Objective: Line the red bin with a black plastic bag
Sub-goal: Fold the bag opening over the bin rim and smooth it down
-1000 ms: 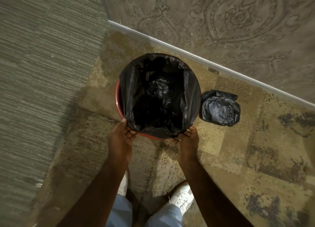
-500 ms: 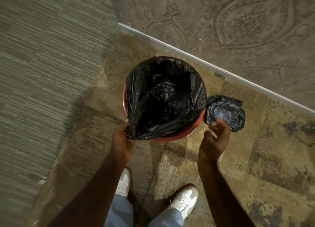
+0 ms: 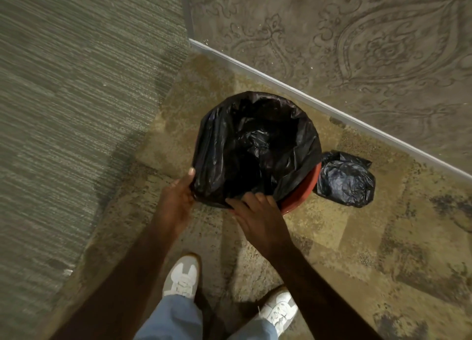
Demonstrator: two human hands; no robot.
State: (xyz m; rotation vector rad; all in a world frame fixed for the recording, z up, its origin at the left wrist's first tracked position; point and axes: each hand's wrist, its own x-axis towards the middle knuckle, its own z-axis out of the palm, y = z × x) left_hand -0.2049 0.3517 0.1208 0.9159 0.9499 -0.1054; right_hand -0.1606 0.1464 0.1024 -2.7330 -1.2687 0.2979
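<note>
The red bin (image 3: 304,194) stands on the carpet in a wall corner. A black plastic bag (image 3: 255,148) fills its mouth and is folded over most of the rim; red shows only at the near right. My left hand (image 3: 177,200) grips the bag's edge at the near left of the rim. My right hand (image 3: 255,212) rests on the bag's near edge, its fingers spread over the plastic; whether it pinches the bag is unclear.
A second black bag (image 3: 346,181), bunched into a ball, lies on the floor right of the bin. A white baseboard (image 3: 357,121) runs behind along the patterned wall. A striped grey wall stands at left. My white shoes (image 3: 182,278) are just below.
My right hand came back from near the balled bag to the bag's near edge. More of the rim at the near left is covered. The camera shifted, so the bin sits further right.
</note>
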